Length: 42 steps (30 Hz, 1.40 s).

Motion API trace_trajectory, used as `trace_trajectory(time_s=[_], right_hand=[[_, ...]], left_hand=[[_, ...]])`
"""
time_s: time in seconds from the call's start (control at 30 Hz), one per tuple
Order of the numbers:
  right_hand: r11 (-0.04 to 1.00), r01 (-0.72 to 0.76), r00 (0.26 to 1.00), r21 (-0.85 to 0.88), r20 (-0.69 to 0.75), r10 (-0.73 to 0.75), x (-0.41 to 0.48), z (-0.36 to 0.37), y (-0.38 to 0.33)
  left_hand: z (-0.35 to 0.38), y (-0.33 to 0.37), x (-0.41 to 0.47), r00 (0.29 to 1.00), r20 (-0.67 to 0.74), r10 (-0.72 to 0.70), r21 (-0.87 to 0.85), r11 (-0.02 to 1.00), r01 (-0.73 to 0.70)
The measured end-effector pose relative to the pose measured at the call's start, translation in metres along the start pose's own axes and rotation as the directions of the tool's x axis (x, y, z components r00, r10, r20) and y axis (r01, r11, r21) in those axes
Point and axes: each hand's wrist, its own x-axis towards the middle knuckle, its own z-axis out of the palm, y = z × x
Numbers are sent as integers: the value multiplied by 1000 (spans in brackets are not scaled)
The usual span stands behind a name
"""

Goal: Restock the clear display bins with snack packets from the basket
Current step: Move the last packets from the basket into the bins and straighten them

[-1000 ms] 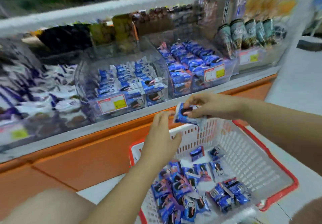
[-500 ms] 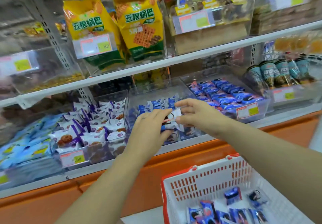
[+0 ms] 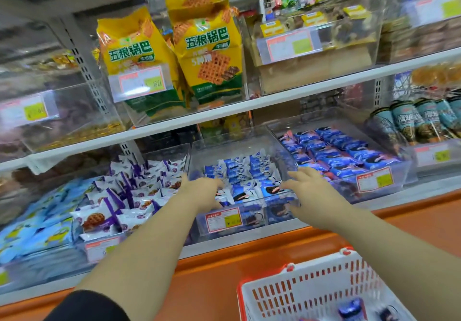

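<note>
The middle clear bin on the lower shelf holds rows of blue-and-white snack packets. My left hand reaches over the bin's front left corner, its fingers lying on the front packets. Over the front right corner, my right hand hovers with its fingers spread and pointing left. Neither hand holds a packet. The white basket with a red rim sits at the bottom right below the shelf, with a few dark blue packets showing inside.
A bin of dark blue packets stands to the right, and a bin of white-and-purple packets to the left. Yellow snack bags fill the upper shelf. An orange ledge runs below the shelf edge.
Both hands carried one blue-and-white packet up from the basket to the middle bin. They have since let it go and moved apart over the bin's front.
</note>
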Motion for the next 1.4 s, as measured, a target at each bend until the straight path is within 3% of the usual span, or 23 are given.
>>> trace_trajectory(time_s=[0.27,0.43,0.73,0.77,0.83,0.93,1.0,1.07,1.13,1.27,1.4], right_hand=[[1000,-8,999,-16,31,9,-1,2,-1],[1000,-17,999,-19,48,18,-2,4,-1],[998,58,998,40,6,-58,-7,1,7],[994,90,996,60,-31,-89,-9,-2,11],[987,148,984,66,-110,-141,-18,-9,18],[988,143,981,61,-139,-134,-42,-13,29],[993,104,993,50,-52,-102,-64,-3,41],[997,75,991,-5,110,-74,-90,16,59],[997,24,952,-72,306,-1,-117,41,79],[974,66,755,-216,649,92,-166,90,112],[961,134,548,-242,826,132,-195,128,125]], left_hand=[[-5,-17,5,979,203,8,-259,965,46],[-3,2,-2,992,117,-52,-112,992,65],[-29,23,-26,975,208,-78,-63,994,93],[-33,28,-30,982,172,-80,-52,995,90],[-34,45,-39,997,-35,-72,-39,997,70],[-15,89,-58,905,-413,100,-84,986,-147],[6,126,-75,825,-510,242,-107,934,-340],[36,159,-85,812,-458,362,-117,881,-459],[73,187,-85,841,-331,427,-153,855,-495],[152,229,-80,881,-55,470,-335,822,-460],[230,257,-87,835,187,518,-360,827,-432]])
